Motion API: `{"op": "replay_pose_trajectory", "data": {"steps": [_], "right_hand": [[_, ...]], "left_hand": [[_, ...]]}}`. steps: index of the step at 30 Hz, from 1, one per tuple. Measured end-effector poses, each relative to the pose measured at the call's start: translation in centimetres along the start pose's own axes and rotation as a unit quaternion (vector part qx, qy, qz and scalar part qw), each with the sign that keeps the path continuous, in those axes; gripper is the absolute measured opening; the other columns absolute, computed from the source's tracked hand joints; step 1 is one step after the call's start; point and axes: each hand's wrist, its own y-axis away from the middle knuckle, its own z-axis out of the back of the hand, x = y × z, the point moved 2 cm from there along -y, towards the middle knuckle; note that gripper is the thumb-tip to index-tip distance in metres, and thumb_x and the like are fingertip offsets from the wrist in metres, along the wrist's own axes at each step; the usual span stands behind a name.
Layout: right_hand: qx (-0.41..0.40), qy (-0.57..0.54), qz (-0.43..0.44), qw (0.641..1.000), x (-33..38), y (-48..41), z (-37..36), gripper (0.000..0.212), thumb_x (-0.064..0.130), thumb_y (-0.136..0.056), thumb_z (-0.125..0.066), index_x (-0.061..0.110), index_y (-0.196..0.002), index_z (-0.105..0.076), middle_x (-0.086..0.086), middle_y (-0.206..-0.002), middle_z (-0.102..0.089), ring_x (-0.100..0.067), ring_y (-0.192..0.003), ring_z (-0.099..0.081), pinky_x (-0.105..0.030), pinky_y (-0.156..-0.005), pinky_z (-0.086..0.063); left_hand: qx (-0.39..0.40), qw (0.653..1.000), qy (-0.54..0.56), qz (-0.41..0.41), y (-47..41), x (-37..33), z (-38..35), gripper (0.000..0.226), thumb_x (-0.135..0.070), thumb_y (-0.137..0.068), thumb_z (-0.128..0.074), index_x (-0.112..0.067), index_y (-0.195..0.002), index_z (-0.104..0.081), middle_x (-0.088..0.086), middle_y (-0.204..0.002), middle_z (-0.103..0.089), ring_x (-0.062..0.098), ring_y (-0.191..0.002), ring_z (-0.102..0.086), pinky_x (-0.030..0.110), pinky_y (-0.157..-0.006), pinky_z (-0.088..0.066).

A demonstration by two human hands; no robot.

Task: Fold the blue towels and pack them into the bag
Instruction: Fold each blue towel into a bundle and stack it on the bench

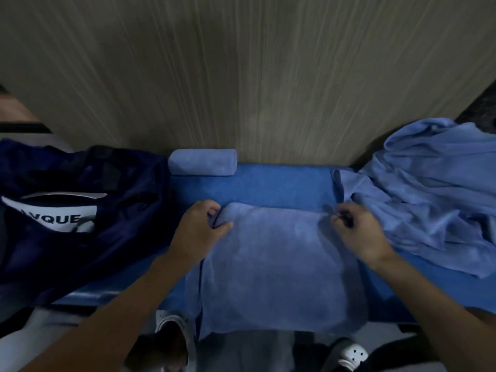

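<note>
Gripping the far corners of the spread towel (273,264), the left hand (200,226) curls round one at 9 o'clock and the right hand (357,229) pinches the other at 3. The towel drapes over the near edge of the bench (268,183). Beyond lie the bag (80,210) at 9, the towel heap (434,197) at 3 and the rolled towel (202,161) at 11.

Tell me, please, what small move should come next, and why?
Probably fold the spread towel in half by pulling its far corners toward the near edge: the left hand and right hand each pinch one, and it lies flat.
</note>
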Motion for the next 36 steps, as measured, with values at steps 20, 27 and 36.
{"op": "replay_pose_trajectory", "data": {"steps": [20, 27, 36], "right_hand": [[-0.043, -0.040, 0.011, 0.998, 1.5, 1.6, 0.8, 0.021, 0.004, -0.090, -0.055, 0.011, -0.075, -0.043, -0.001, -0.062, -0.045, -0.007, -0.054, -0.043, -0.020, -0.050, -0.038], [0.028, -0.227, -0.063, 0.971, 1.6, 1.9, 1.3, 0.019, 0.013, -0.091, -0.063, 0.004, -0.077, -0.054, -0.004, -0.063, -0.041, -0.015, -0.058, -0.037, -0.025, -0.052, -0.033], [0.069, -0.032, 0.035, 0.997, 1.0, 2.3, 0.2, 0.014, 0.007, -0.088, -0.062, 0.008, -0.074, -0.063, -0.001, -0.066, -0.059, -0.009, -0.058, -0.050, -0.013, -0.054, -0.039]], "left_hand": [[-0.009, 0.999, -0.005, 0.032, 0.4, -0.8, 0.2, 0.016, -0.010, -0.078, -0.072, -0.009, -0.067, -0.061, 0.000, -0.069, -0.057, 0.008, -0.064, -0.052, 0.008, -0.056, -0.038], [0.018, 1.000, -0.020, 0.012, 0.9, -0.8, 1.2, 0.016, -0.001, -0.077, -0.064, -0.008, -0.067, -0.054, 0.003, -0.069, -0.056, 0.009, -0.059, -0.048, 0.015, -0.054, -0.039], [0.057, 0.975, -0.172, -0.126, 0.5, -0.6, 0.4, 0.030, -0.021, -0.071, -0.057, -0.016, -0.050, -0.036, 0.000, -0.056, -0.042, 0.020, -0.055, -0.047, 0.043, -0.053, -0.046]]}}
